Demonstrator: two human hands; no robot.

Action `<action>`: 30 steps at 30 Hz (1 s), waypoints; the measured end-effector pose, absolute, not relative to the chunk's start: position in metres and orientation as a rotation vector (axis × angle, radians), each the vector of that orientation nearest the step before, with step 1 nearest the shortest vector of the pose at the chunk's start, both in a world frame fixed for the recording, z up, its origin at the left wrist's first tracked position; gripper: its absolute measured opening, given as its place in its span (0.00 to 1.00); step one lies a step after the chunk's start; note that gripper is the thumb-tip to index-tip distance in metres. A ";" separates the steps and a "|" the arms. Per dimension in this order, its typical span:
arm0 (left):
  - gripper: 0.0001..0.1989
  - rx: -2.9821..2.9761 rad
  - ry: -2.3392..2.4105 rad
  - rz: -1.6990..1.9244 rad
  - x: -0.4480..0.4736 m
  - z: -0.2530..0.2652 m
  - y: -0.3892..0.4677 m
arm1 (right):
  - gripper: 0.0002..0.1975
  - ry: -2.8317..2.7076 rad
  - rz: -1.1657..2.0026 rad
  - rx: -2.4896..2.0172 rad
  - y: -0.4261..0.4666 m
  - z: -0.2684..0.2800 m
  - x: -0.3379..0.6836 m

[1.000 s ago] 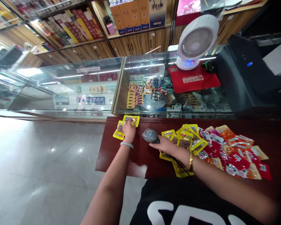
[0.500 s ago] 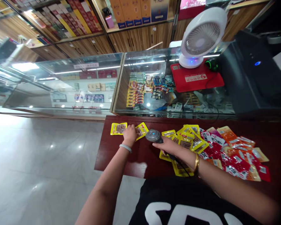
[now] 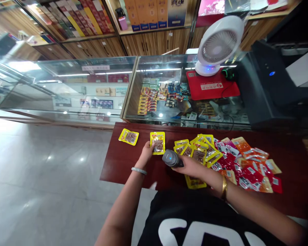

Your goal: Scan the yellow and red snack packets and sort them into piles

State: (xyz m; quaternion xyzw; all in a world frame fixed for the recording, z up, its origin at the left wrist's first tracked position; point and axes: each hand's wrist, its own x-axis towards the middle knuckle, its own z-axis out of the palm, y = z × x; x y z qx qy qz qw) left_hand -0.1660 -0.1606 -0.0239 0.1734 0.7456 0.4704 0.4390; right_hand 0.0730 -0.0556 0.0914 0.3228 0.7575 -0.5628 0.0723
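Along the desk (image 3: 113, 167): 1 loose packet (image 3: 129, 137), left; 1 held packet (image 3: 159, 146), left hand (image 3: 145, 153) gripping its left edge, thumb on top, other fingers hidden; 1 scanner (image 3: 170, 158), right hand (image 3: 191, 166) wrapped round its handle, head just beside the held packet; 1 yellow pile (image 3: 199, 153), right; 1 red-and-orange pile (image 3: 250, 171), farther right. Handling, as judged: packet flat, glare tilted away, fingers off any barcode, scanner squared to it.

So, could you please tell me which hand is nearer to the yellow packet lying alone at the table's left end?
Left: the left hand is a little right of the lone packet, holding another packet; the right hand is farther right, gripping the scanner.
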 end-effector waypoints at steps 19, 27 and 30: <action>0.25 0.451 1.451 1.254 -0.089 0.005 -0.146 | 0.25 2.172 -2.071 0.728 -0.081 0.090 0.104; 0.17 0.722 2.228 1.006 -0.151 0.000 -0.168 | 0.28 2.195 -2.115 0.830 -0.079 0.080 0.103; 0.26 0.845 2.675 0.616 -0.211 0.000 -0.182 | 0.28 2.202 -2.114 0.814 -0.080 0.076 0.102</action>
